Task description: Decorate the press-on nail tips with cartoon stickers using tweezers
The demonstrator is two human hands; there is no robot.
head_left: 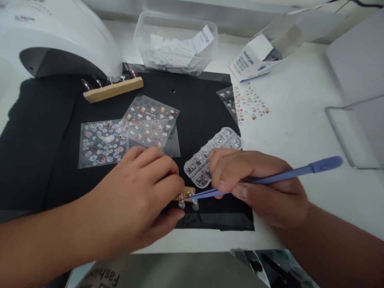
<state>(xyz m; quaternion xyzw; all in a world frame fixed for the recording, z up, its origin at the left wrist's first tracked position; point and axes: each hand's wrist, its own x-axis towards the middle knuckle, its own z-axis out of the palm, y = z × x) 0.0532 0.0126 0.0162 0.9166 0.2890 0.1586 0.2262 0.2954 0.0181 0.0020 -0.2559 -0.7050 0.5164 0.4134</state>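
Observation:
My left hand (150,188) is closed around one end of a small wooden nail-tip stand (189,193), hiding much of it. A decorated false nail (181,200) stands on it by my fingers, and another false nail (195,204) sticks out to the right. My right hand (261,184) is closed on blue tweezers (279,176), held like a pen. Their fine points meet the stand area at the decorated nail; whether anything is between them is too small to tell. Partly under my right fingers lies a clear compartment box of rhinestones (199,160).
Sticker sheets (153,114) lie on the black mat (192,100), with another wooden stand of false nails (114,90) behind. A white nail lamp (69,32), a clear tub of alcohol pads (177,52) and an alcohol pad box (255,60) stand at the back.

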